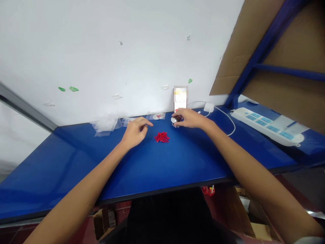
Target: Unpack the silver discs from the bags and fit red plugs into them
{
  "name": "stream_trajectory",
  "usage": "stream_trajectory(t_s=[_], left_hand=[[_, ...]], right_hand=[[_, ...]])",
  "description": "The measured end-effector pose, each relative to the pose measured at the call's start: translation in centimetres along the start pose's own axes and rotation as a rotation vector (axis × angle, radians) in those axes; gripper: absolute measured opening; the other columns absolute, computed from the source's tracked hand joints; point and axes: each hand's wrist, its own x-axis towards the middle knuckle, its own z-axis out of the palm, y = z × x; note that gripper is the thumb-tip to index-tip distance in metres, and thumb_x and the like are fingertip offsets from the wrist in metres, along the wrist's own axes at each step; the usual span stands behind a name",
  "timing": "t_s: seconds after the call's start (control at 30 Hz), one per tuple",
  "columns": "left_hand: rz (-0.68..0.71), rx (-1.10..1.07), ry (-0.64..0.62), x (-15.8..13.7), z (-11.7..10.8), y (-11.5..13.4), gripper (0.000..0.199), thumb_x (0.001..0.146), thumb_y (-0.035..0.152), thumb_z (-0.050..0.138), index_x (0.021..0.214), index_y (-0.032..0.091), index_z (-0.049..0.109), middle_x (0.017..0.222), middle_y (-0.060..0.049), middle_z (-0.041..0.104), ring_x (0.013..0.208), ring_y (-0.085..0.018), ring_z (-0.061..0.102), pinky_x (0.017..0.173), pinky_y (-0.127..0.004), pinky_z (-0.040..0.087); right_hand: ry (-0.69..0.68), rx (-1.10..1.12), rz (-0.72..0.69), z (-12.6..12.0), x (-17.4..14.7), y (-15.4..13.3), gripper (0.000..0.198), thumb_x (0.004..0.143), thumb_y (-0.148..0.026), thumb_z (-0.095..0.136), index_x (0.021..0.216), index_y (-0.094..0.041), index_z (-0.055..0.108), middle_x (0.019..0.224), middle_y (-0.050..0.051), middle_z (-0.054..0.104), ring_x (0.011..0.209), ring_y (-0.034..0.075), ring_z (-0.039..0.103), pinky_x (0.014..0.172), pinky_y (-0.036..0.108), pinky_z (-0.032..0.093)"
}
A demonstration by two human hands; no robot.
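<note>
A small heap of red cord-like pieces (161, 137) lies on the blue tabletop (177, 159). To the left of the heap is my left hand (135, 133), its index finger stretched toward the right and the thumb a little apart below it. Nothing shows between those fingers. My right hand (189, 118) is at the back of the table, thumb and fingers closed around a small round shiny object (174, 120). Part of this object is hidden by the fingers, and its kind is unclear.
A phone (180, 98) showing a timer leans against the white wall (142, 67). Clear plastic bags (105, 125) and a small bag with red bits (157, 116) lie along the wall. A power strip (266, 126) and a white charger with cable (209, 107) are at right.
</note>
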Motion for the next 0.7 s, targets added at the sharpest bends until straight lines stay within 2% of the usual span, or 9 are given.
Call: stream_trajectory(t_s=[0.1,0.3,0.53,0.7], left_hand=[[0.032,0.033,-0.001,0.0,0.0,0.1,0.034,0.09,0.01,0.054,0.093,0.027,0.083,0.096,-0.003,0.08,0.077,-0.02,0.064,0.075,-0.038,0.051],[0.029,0.062,-0.001,0.1,-0.2,0.2,0.035,0.087,0.009,0.053,0.088,0.028,0.082,0.093,-0.002,0.08,0.076,-0.021,0.063,0.075,-0.039,0.051],[0.043,0.053,-0.007,0.0,-0.3,0.2,0.039,0.082,0.005,0.052,0.09,0.028,0.082,0.095,-0.002,0.081,0.085,-0.023,0.067,0.077,-0.04,0.051],[0.03,0.053,-0.022,0.0,-0.3,0.4,0.038,0.081,0.005,0.053,0.089,0.028,0.082,0.095,-0.002,0.081,0.085,-0.024,0.066,0.076,-0.04,0.05]], right_hand=[[-0.022,0.003,0.0,0.2,0.1,0.4,0.037,0.09,-0.032,0.079,0.125,-0.02,0.082,0.121,0.015,0.076,0.103,0.033,0.072,0.093,0.047,0.056],[-0.064,0.057,-0.041,0.3,0.1,1.4,0.048,0.089,-0.025,0.077,0.137,-0.02,0.078,0.128,0.015,0.076,0.112,0.035,0.071,0.099,0.048,0.055],[-0.118,0.125,-0.02,0.1,-0.2,1.6,0.051,0.082,-0.03,0.086,0.132,-0.025,0.082,0.133,0.012,0.077,0.118,0.036,0.071,0.104,0.049,0.054],[-0.123,0.089,-0.017,-0.4,-0.3,1.4,0.048,0.087,-0.034,0.081,0.134,-0.023,0.08,0.131,0.013,0.078,0.114,0.034,0.071,0.1,0.048,0.054]])
